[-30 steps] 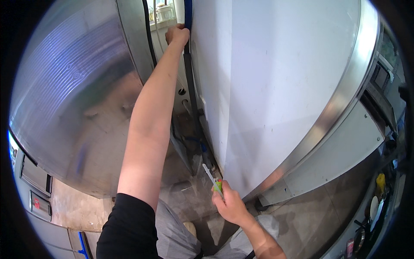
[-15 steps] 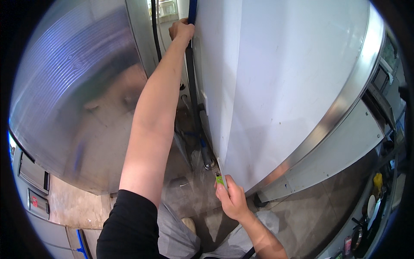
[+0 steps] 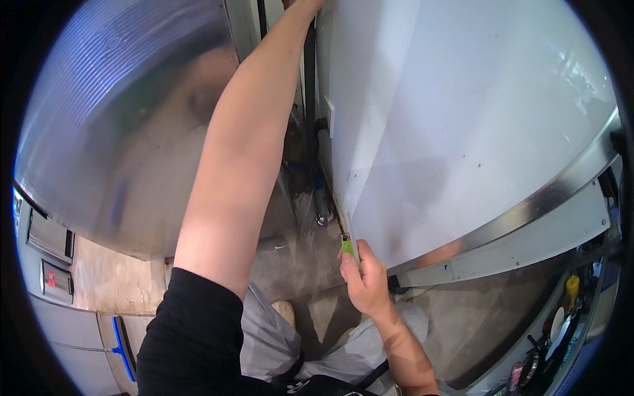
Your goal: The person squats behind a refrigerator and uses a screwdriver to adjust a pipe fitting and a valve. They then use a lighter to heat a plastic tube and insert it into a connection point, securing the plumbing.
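Observation:
My right hand [image 3: 366, 280] is closed around a small green lighter [image 3: 347, 245] with a dark metal top, held upright beside the lower edge of a white panel [image 3: 449, 145]. My left arm stretches up between a steel cabinet [image 3: 132, 165] and that panel. Only a sliver of my left hand [image 3: 288, 3] shows at the upper edge, so its fingers are hidden. It is near the top of a dark upright tube [image 3: 310, 86], which runs down along the panel. A grey tube end [image 3: 322, 206] sits at the floor below it.
A metal trim strip [image 3: 528, 214] runs along the panel's bottom, with a dark foot [image 3: 396, 285] beneath. Tiled floor [image 3: 489, 323] lies around my legs. A blue squeegee [image 3: 121, 346] is at lower left. Various items, including a yellow one [image 3: 572, 290], crowd the right side.
The view has shifted, and my left hand has gone almost out of the upper edge; before, it was closed around the upper tube. My right hand keeps the lighter beside the panel.

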`<action>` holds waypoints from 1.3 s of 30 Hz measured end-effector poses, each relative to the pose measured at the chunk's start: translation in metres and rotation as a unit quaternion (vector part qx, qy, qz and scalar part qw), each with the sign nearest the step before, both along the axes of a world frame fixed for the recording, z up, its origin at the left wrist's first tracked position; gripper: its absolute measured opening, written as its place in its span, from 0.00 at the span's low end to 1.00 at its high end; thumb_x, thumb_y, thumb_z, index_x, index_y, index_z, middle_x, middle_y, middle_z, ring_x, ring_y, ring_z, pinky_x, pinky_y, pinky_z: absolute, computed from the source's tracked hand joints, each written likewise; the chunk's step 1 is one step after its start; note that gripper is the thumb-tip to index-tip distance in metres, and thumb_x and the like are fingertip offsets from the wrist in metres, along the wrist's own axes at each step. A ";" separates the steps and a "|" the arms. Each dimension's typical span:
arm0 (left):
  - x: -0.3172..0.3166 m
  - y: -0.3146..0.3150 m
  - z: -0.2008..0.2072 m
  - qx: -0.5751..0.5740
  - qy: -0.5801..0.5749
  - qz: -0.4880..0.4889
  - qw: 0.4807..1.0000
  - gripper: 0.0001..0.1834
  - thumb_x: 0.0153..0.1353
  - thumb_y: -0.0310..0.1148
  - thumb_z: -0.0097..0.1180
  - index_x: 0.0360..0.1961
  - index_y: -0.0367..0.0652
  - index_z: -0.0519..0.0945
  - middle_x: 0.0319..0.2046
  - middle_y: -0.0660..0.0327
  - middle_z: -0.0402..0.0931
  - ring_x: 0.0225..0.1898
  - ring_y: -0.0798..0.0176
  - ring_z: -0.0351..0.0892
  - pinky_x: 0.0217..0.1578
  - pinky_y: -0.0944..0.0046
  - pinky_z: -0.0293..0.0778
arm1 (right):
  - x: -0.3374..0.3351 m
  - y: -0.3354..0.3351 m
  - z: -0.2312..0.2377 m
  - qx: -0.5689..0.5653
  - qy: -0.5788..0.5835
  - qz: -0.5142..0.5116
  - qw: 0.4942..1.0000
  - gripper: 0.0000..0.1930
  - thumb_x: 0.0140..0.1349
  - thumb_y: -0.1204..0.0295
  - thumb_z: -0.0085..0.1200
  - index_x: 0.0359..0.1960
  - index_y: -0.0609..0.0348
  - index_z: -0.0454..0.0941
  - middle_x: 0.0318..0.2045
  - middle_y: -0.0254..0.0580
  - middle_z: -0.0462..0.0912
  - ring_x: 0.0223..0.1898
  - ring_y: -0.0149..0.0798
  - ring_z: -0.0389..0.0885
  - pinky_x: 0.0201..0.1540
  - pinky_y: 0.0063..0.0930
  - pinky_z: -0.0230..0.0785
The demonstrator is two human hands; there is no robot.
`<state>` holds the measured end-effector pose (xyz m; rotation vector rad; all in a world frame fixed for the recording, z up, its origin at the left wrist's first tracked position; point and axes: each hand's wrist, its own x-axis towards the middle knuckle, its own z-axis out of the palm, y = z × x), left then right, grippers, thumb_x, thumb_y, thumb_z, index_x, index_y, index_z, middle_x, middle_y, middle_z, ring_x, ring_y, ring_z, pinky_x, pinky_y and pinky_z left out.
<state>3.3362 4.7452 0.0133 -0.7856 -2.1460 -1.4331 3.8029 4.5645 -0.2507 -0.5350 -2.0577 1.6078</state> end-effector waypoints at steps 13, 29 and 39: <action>0.019 -0.005 0.004 0.034 -0.054 -0.011 0.998 0.21 0.56 0.36 0.59 0.51 0.47 0.90 0.52 0.42 0.86 0.59 0.42 0.83 0.64 0.51 0.76 | -0.003 0.000 -0.034 0.186 -0.252 0.051 0.948 0.14 0.77 0.67 0.47 0.44 0.71 0.70 0.25 0.69 0.81 0.31 0.73 0.81 0.38 0.62 0.72; 0.026 -0.009 0.005 0.051 -0.050 -0.021 0.997 0.23 0.57 0.35 0.58 0.54 0.47 0.89 0.54 0.40 0.85 0.61 0.40 0.82 0.65 0.51 0.75 | 0.004 -0.004 -0.038 0.246 -0.288 0.062 0.923 0.17 0.76 0.66 0.47 0.53 0.71 0.72 0.27 0.69 0.83 0.32 0.72 0.82 0.40 0.65 0.73; 0.028 -0.010 0.006 0.048 -0.050 -0.014 0.998 0.23 0.56 0.35 0.60 0.53 0.46 0.89 0.53 0.41 0.85 0.60 0.42 0.83 0.65 0.52 0.76 | 0.001 -0.002 -0.036 0.231 -0.305 0.076 0.921 0.16 0.76 0.66 0.47 0.49 0.73 0.72 0.26 0.70 0.82 0.32 0.72 0.82 0.39 0.64 0.73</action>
